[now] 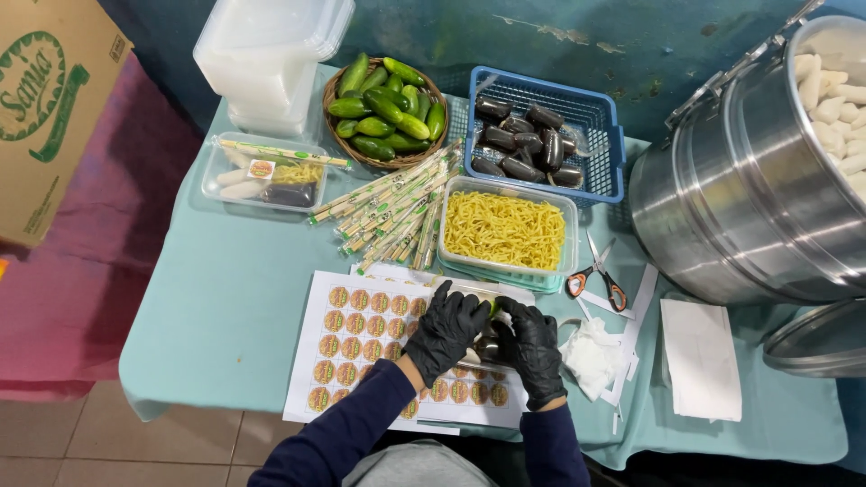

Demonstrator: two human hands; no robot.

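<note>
- cucumber (493,307): a small green piece shows between the two gloved hands, above the sticker sheet, near the front edge of the table. most of it is hidden by the gloves.
- left hand (446,329): black glove, fingers curled inward and closed around the near side of the cucumber; the fingertips (442,290) point up toward the noodle tub.
- right hand (534,344): black glove, fingers bent and closed toward the left hand, touching the same item. whether a tool is held inside the grip cannot be told.
- sticker sheet (361,334): white sheet with rows of round orange-green labels, flat under both hands.
- noodle tub (508,230): clear rectangular tub of yellow noodles, just beyond the hands.
- scissors (598,275): orange handles, blades open, right of the tub.
- chopsticks (392,209): paper-wrapped pile, left of the tub.
- wicker basket (385,110): round, filled with whole green cucumbers, at the back.
- blue basket (550,135): holds dark filled sachets, right of the wicker basket.
- packed box (263,173): clear lidded box with white pieces, noodles and a dark sachet, at the left.
- empty boxes (271,54): white stack, back left.
- steel pot (758,180): large, at the right, holding white cylindrical pieces.
- paper (699,356): white folded sheet, right of the hands; crumpled tissue (591,352) lies between.
</note>
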